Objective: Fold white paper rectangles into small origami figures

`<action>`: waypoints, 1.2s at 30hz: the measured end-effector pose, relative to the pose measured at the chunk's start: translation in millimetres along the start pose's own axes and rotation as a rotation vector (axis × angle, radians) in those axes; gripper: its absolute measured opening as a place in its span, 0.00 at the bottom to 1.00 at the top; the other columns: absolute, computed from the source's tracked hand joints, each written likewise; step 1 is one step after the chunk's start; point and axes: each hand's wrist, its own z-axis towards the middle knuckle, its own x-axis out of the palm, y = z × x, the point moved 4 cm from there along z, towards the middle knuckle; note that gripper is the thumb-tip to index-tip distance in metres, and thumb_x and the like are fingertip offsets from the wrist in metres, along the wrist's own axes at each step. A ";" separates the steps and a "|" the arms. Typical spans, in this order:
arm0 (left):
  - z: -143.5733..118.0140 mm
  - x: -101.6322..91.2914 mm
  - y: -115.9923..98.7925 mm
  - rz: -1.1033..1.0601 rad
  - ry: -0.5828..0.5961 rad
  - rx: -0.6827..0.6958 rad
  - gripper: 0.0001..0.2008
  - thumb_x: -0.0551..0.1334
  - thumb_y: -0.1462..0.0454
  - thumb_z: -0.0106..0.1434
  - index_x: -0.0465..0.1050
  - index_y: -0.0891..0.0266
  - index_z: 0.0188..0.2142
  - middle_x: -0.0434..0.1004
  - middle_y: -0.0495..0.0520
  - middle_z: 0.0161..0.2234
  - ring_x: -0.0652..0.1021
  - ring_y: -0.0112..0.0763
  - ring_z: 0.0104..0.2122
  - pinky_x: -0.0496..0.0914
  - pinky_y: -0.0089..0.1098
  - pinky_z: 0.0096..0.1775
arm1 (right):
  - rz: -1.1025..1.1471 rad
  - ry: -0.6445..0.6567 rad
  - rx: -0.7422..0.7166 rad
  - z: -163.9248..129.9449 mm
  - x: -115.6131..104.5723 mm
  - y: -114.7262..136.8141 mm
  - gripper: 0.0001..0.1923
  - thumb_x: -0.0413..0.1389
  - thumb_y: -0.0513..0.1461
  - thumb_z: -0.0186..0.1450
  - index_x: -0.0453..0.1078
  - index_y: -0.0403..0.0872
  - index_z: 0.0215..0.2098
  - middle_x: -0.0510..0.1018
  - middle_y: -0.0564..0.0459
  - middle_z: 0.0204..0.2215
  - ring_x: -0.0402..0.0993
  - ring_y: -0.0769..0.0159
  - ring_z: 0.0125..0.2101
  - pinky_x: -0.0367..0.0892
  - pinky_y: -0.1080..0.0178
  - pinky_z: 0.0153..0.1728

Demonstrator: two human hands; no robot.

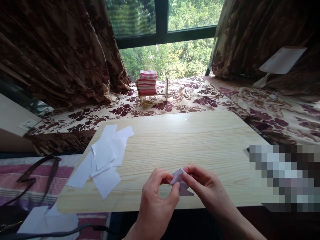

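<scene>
Between my two hands, above the near edge of the wooden table, is a small folded piece of white paper (178, 175). My left hand (158, 196) pinches its left side between thumb and fingers. With thumb and forefinger closed on the paper's upper right corner, my right hand (203, 181) holds the other side. A lower flap of the paper points to the right beneath my fingers. Some fingertips of both hands are hidden behind the paper. Loose white paper sheets (103, 155) overlap on the table's left part.
The pale wooden table (190, 140) stands before a window ledge with floral cloth (182, 93). A small rack (166, 91) with folded striped cloths (147, 82) and a white lamp (283, 60) stand there. More paper (52, 221) and a strap (51, 176) lie lower left. A blurred patch covers the right.
</scene>
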 end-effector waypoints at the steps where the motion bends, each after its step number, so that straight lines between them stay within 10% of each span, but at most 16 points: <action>1: 0.3 0.6 1.4 -0.003 0.006 -0.024 0.01 0.60 0.66 0.60 0.68 0.60 0.33 0.73 0.49 0.31 0.76 0.30 0.33 0.72 0.30 0.37 | 0.014 -0.005 0.007 -0.4 0.3 0.6 0.13 0.60 0.49 0.62 0.72 0.47 0.33 0.76 0.55 0.27 0.70 0.68 0.29 0.66 0.68 0.30; 36: 2.5 -3.6 -9.7 -0.049 -0.030 -0.004 0.04 0.60 0.69 0.59 0.69 0.60 0.28 0.76 0.47 0.27 0.78 0.27 0.29 0.72 0.24 0.34 | -0.209 0.081 -0.147 2.3 -0.2 20.8 0.12 0.57 0.46 0.65 0.75 0.48 0.30 0.74 0.54 0.30 0.71 0.67 0.31 0.65 0.66 0.32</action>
